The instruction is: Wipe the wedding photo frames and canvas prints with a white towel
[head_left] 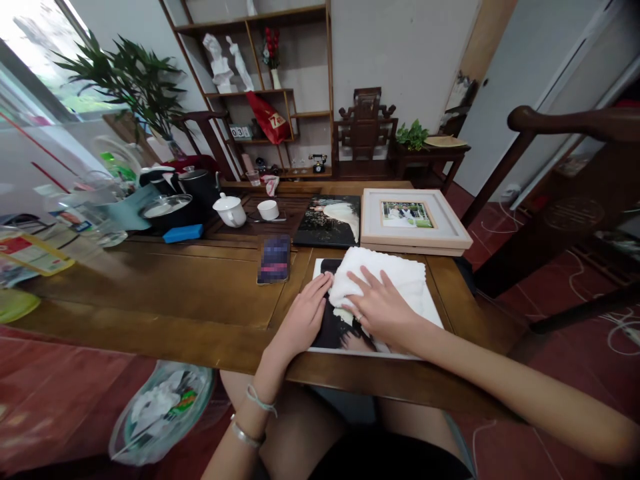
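Observation:
A dark photo print with a white border (330, 333) lies flat at the near edge of the wooden table (165, 293). A folded white cloth (400, 277) covers most of it. My right hand (383, 307) lies flat on the cloth, fingers stretched out and pressing down. My left hand (303, 317) rests open on the print's left edge, fingers together and flat. Behind them lie a second dark photo print (330, 220) and a light wooden picture frame (413, 220). A phone (274, 260) lies to the left of the cloth.
A tea tray with a white teapot (231, 210), a cup (269, 209), a black pot (167, 212) and a blue sponge (183, 233) sits at the back left. A bin with a plastic liner (160, 413) stands on the floor. A dark wooden chair (565, 173) is on the right.

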A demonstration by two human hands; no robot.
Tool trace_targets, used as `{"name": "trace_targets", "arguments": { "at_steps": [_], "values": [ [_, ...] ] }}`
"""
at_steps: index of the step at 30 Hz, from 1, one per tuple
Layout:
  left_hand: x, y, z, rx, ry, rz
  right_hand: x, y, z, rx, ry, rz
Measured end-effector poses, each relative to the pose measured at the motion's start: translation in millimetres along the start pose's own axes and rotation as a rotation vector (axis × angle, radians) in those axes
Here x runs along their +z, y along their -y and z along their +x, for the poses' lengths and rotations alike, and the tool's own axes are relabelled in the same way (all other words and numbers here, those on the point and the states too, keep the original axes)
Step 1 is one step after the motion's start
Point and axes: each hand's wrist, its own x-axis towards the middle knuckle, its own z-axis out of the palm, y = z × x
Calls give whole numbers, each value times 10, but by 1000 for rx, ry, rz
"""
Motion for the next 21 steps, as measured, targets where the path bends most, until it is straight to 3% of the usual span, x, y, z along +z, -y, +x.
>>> {"name": "trace_targets", "arguments": {
  "at_steps": [4,8,10,13,17,21],
  "values": [
    [-17,-9,0,6,23,-12,108,352,-152,-119,-62,-83],
    [-17,3,7,0,29,3,114,604,-468,-281,-72,-10],
    [-12,8,11,-3,32,12,68,529,-529,-310,-17,78],
    [-5,14,11,11,21,15,-7,216,-456,-282,75,208],
    [7,24,4,40,-22,16,-82,-206,-156,-162,45,242],
    [17,30,4,39,-36,24,-189,-356,265,-164,36,257]
  ]
}}
